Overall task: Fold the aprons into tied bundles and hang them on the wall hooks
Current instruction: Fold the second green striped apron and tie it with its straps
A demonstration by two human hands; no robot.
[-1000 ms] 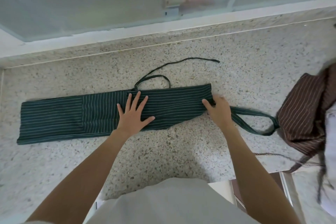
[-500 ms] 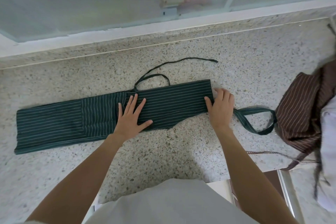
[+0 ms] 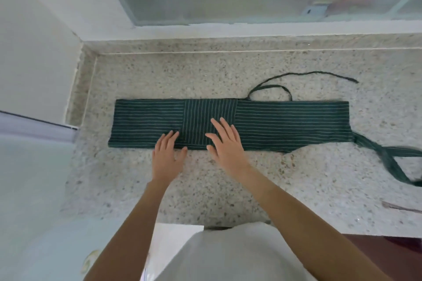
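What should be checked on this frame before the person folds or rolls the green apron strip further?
1. Green apron folded into a flat strip on the counter: ok.
2. Left hand flat on the strip's near edge: ok.
3. Right hand open over the middle; contact: cannot tell.
4. Thin tie free behind the strip: ok.
5. Neck strap loose off the right end, not tucked in: not ok.
6. Wall hooks in sight: cannot tell.
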